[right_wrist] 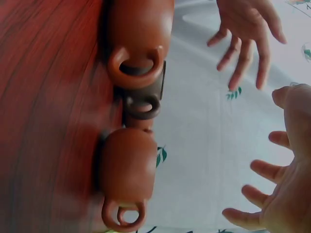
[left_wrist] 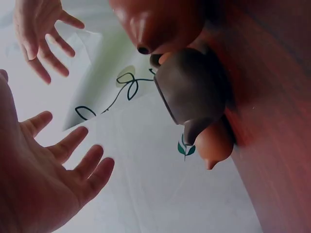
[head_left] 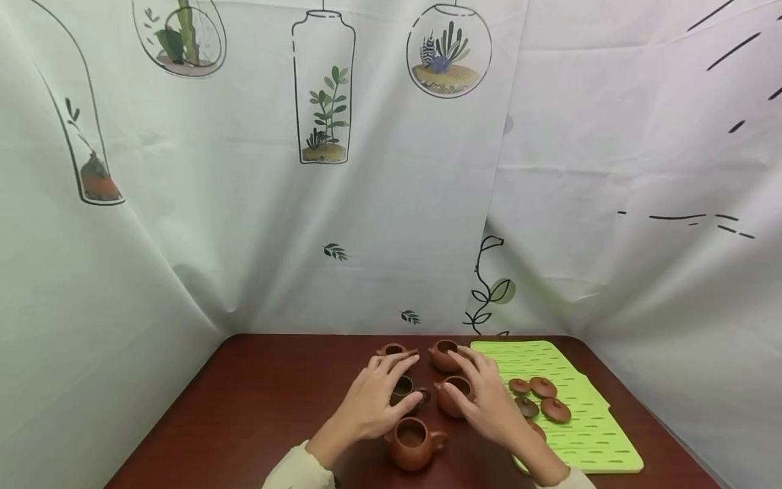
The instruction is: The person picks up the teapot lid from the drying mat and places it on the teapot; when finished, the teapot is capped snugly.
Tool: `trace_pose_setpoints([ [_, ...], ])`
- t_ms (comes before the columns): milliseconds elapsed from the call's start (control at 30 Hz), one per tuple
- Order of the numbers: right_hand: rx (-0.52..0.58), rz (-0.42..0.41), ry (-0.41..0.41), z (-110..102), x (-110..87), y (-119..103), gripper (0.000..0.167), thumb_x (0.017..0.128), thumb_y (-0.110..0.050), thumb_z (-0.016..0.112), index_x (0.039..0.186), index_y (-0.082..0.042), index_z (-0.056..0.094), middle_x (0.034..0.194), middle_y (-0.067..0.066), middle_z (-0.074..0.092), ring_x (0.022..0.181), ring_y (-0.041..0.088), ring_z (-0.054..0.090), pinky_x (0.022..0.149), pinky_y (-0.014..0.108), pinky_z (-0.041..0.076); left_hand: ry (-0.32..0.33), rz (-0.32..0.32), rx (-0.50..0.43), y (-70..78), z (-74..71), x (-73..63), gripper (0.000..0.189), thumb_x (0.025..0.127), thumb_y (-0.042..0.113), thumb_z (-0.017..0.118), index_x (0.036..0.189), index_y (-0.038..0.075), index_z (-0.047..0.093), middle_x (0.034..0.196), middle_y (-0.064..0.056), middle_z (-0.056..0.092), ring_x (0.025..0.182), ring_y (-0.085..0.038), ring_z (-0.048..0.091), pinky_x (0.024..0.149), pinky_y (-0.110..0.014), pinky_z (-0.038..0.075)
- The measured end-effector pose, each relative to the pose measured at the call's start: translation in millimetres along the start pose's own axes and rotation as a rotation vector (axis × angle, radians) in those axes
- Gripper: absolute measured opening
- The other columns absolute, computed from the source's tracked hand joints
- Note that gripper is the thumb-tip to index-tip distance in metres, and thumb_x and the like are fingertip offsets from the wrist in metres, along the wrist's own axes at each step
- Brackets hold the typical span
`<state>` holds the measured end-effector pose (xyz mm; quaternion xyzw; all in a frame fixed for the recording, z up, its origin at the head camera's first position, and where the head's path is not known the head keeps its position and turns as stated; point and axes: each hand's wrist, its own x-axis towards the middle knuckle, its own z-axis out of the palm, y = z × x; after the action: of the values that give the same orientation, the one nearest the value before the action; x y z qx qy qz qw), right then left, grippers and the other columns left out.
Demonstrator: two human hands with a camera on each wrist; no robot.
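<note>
The front pot [head_left: 412, 456] stands upright on the bench [head_left: 244, 421], lidless, as do the dark pot [left_wrist: 189, 87] and three other pots [head_left: 449, 409] behind it. Over them hang the left grip [head_left: 371, 402] and right grip [head_left: 491, 402], fingers spread apart, holding nothing. Five lids [head_left: 556, 411] lie on the green board [head_left: 589, 428], right of the pots. Unlidding therefore looks complete; fitting lids, if wanted, appears wholly left, none being on.
</note>
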<state>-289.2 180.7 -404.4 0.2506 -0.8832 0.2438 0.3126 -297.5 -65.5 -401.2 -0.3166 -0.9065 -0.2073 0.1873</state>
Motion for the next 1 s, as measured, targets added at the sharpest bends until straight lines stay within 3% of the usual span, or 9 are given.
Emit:
trace_pose_setpoints([
  [133, -0.015, 0.042, -0.001, -6, -4.3, 2, 0.04, 0.091, -0.029, 0.074, 0.128, -0.016, 0.065, 0.126, 0.002, 0.061, 0.116, 0.028, 0.055, 0.089, 0.052, 0.048, -0.061, -0.014, -0.06, -0.2, -3.6, -5.0, 0.06, 0.099, 0.065, 0.039, 0.148, 0.033, 0.044, 0.144, 0.004, 0.049, 0.123, -0.025, 0.05, 0.09, -0.053, 0.047],
  [400, 0.019, 0.231, -0.156, -20, -21.5, 16, 0.03, 0.096, -0.045, 0.063, 0.119, -0.026, 0.068, 0.114, -0.006, 0.065, 0.108, 0.017, 0.062, 0.084, 0.042, 0.051, -0.213, -0.03, -0.166, -0.5, -9.1, -14.8, 0.062, 0.092, 0.068, 0.052, 0.142, 0.032, 0.051, 0.139, 0.007, 0.051, 0.123, -0.022, 0.05, 0.088, -0.052, 0.049],
  [733, 0.108, 0.217, -0.211, -40, -40.9, 47, 0.021, 0.093, -0.035, 0.07, 0.108, -0.02, 0.072, 0.1, -0.007, 0.069, 0.08, 0.006, 0.065, 0.065, 0.028, 0.052, -0.323, -0.052, -0.207, -9.0, -5.0, -26.8, 0.066, 0.082, 0.061, 0.072, 0.138, 0.03, 0.056, 0.135, 0.009, 0.054, 0.117, -0.014, 0.053, 0.084, -0.049, 0.049],
  [867, 0.147, 0.249, -0.274, -48, -46.1, 58, 0.025, 0.091, -0.035, 0.072, 0.105, -0.015, 0.073, 0.091, -0.011, 0.069, 0.075, 0.0, 0.063, 0.063, 0.026, 0.051, -0.375, -0.06, -0.228, -12.6, -3.0, -28.4, 0.07, 0.079, 0.062, 0.074, 0.138, 0.027, 0.057, 0.134, 0.01, 0.054, 0.11, -0.008, 0.056, 0.081, -0.045, 0.05],
  [1000, 0.172, 0.296, -0.347, -58, -51.1, 69, 0.03, 0.091, -0.037, 0.072, 0.107, -0.011, 0.073, 0.086, -0.009, 0.069, 0.07, 0.0, 0.061, 0.058, 0.025, 0.048, -0.381, -0.061, -0.23, -14.8, -0.2, -28.9, 0.076, 0.077, 0.061, 0.077, 0.138, 0.021, 0.057, 0.128, 0.013, 0.058, 0.103, -0.004, 0.058, 0.079, -0.037, 0.05],
])
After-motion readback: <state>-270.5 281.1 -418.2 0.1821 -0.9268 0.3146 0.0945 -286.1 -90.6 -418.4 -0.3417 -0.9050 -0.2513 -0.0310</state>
